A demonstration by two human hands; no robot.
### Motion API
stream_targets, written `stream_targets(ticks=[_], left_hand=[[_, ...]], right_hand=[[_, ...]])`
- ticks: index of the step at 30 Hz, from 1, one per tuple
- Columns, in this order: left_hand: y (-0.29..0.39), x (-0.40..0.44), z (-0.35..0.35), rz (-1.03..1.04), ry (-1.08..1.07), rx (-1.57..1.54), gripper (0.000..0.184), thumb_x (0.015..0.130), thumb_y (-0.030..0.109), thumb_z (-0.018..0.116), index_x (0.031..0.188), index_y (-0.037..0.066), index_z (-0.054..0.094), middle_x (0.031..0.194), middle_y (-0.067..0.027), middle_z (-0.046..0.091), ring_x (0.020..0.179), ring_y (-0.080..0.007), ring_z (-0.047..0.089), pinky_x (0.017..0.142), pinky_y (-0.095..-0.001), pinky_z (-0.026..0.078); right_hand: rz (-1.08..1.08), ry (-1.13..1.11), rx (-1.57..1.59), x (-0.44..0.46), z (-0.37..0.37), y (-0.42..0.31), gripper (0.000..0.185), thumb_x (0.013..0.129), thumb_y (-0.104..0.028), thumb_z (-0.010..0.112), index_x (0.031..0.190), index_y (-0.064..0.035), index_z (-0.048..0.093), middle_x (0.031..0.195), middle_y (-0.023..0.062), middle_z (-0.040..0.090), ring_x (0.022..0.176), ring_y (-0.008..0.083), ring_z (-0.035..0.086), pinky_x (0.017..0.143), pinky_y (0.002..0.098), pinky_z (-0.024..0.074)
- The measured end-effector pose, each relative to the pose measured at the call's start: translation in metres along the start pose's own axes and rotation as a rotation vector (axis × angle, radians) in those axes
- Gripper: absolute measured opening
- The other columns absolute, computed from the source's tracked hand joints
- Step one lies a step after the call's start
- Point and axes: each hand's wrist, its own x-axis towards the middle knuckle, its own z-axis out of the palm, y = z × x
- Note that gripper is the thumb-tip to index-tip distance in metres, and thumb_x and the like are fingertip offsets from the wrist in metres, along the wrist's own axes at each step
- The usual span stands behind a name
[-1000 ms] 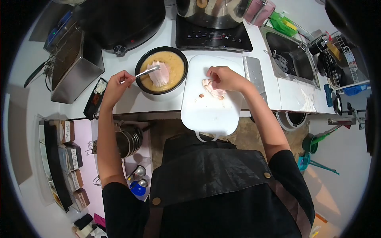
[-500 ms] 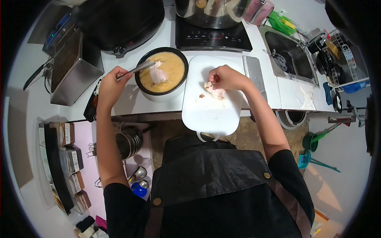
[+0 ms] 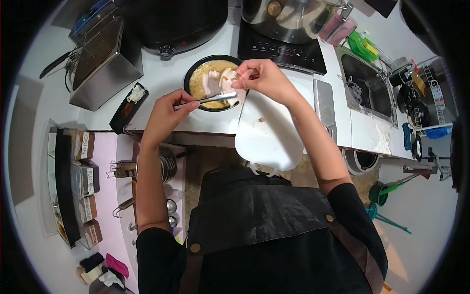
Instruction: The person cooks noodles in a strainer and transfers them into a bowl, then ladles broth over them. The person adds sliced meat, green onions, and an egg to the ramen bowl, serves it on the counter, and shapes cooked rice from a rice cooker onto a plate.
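Observation:
A black bowl (image 3: 187, 78) of cloudy yellow broth (image 3: 198, 80) stands on the counter. Pale meat slices (image 3: 211, 82) lie in the broth. My left hand (image 3: 169, 111) grips metal tongs (image 3: 218, 99), whose tips reach over the bowl's near side. Pinched in the fingers of my right hand (image 3: 267, 81) is another pale meat slice (image 3: 229, 79), held above the bowl's right side close to the tongs. To the right lies a white cutting board (image 3: 269, 142) with a small brown scrap (image 3: 261, 120) on it, overhanging the counter's front edge.
Behind the board, an induction cooktop (image 3: 281, 54) carries a large steel pot (image 3: 293, 29). A narrow black tray (image 3: 128, 110) with white shreds sits left of my left hand. A steel fryer box (image 3: 105, 73) is at far left, a sink (image 3: 367, 81) at right.
My right hand has lifted the meat slice off the board and carried it left over the bowl. The tongs have shifted toward the bowl's near side. The view has turned slightly.

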Motion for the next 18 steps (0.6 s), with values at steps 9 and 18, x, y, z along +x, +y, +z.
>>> stream_targets(ticks=[9,18], left_hand=[[-0.027,0.024,-0.002,-0.078,0.086,0.199,0.029,0.078,0.027,0.069,0.076,-0.002,0.064,0.062,-0.0061,0.06,0.056,-0.0111,0.051,0.055,-0.0262,0.04],[0.011,0.003,-0.009,-0.297,0.179,0.405,0.031,0.077,0.029,0.069,0.075,-0.001,0.063,0.064,-0.0126,0.061,0.057,-0.0181,0.057,0.057,-0.032,0.043]], right_hand=[[0.124,0.338,-0.596,0.024,0.03,0.04,0.019,0.064,-0.024,0.075,0.068,-0.0068,0.068,0.076,0.011,0.064,0.075,0.0271,0.059,0.07,0.0389,0.0436],[0.005,0.453,-0.908,0.024,0.035,0.036,0.023,0.063,-0.027,0.075,0.076,-0.0103,0.068,0.085,0.0091,0.058,0.09,0.0275,0.051,0.077,0.039,0.0366]])
